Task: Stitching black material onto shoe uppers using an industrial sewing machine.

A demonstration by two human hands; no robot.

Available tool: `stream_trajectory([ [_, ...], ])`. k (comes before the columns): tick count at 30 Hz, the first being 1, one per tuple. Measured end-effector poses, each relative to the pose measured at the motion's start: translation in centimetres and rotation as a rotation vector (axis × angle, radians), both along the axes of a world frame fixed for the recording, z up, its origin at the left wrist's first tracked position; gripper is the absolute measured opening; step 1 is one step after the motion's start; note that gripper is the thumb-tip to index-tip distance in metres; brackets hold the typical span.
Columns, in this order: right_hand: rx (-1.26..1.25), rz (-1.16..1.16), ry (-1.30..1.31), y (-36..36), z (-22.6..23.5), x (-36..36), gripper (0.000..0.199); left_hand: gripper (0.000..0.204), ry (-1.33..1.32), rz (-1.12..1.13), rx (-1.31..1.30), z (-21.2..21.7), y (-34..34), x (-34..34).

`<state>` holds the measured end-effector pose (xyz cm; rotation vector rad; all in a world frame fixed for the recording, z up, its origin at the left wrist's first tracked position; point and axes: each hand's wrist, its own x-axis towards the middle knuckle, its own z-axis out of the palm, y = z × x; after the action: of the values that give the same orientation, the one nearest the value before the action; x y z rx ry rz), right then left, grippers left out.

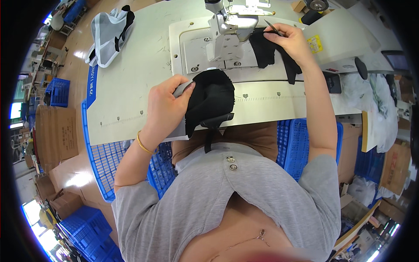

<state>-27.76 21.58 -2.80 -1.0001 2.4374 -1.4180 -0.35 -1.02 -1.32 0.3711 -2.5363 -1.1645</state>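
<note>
My left hand (168, 102) is closed on the edge of a black fabric piece (214, 94), which has a grey part along its left side. That cloth lies over the table's front edge, with a dark strap hanging down toward my lap. To the right of the sewing machine's head (231, 32), my right hand (290, 41) pinches a second black fabric piece (264, 50). A thin, dark pointed tool (273, 27) sticks out from its fingers; its kind is hard to make out. The needle area is partly hidden behind the machine head.
White mesh pieces with black trim (111, 37) lie at the table's far left. A phone (333, 83) and clear plastic bags (371, 105) are at the right. Blue baskets (102, 170) stand beneath the table's front edge. Loose threads are scattered on the tabletop (148, 56).
</note>
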Motion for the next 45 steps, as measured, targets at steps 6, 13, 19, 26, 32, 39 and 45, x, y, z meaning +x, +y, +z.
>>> stream_trajectory([
  [6,-0.096,0.057,-0.368,0.3,3.7,4.4,0.017,0.009,0.132,0.005,-0.033,-0.1,0.0,0.3],
  [13,-0.272,0.371,-0.100,-4.1,4.8,16.9,0.006,0.013,0.107,-0.139,0.007,0.6,0.4,0.0],
  [19,-0.242,0.270,-0.528,-3.8,1.7,16.9,0.012,0.014,-0.129,-0.163,0.565,1.1,0.0,0.6],
  [26,-0.108,0.225,-0.514,-3.4,3.2,16.3,0.014,0.022,0.011,-0.249,0.595,0.5,-0.5,0.3],
  [32,-0.068,0.250,-0.448,-3.5,3.9,16.2,0.016,0.026,-0.073,-0.190,0.701,1.3,-0.5,0.2],
  [39,-0.126,0.135,-0.381,-3.7,2.9,17.7,0.017,0.028,-0.031,-0.185,0.675,1.0,0.0,0.1],
  [45,-0.148,0.031,-0.316,-3.8,2.9,18.6,0.017,0.030,-0.019,-0.197,0.751,0.4,0.1,0.3],
])
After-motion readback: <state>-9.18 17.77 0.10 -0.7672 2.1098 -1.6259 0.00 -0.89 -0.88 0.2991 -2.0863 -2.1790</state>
